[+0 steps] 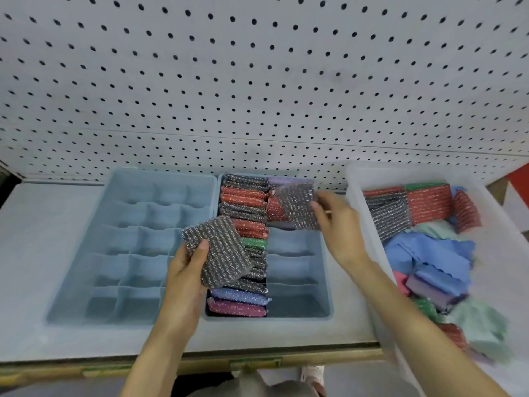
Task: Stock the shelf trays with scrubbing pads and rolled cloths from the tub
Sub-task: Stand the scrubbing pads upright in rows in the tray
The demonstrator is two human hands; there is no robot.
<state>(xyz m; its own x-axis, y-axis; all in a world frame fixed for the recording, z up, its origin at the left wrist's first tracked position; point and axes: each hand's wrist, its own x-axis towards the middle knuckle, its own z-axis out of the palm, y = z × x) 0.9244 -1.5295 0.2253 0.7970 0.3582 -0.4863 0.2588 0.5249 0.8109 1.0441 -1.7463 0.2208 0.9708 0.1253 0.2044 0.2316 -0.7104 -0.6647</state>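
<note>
Two blue divided trays stand on the shelf. The left tray (86,242) has bare compartments. The right tray (327,282) holds a column of scrubbing pads (243,196) in grey, red, green, blue and pink down its left side. My left hand (186,270) grips a grey glittery pad (217,250) above that column. My right hand (337,222) pinches a second grey pad (297,207) over the tray's upper right compartments. The clear tub (360,202) at right holds more pads (426,207) and loose cloths (429,253).
A white pegboard wall (257,81) rises right behind the trays. The shelf surface (34,253) stretches left of the trays, and its front edge (200,359) runs below them. The tub overhangs the shelf at the right. A shoe (313,373) shows on the floor below.
</note>
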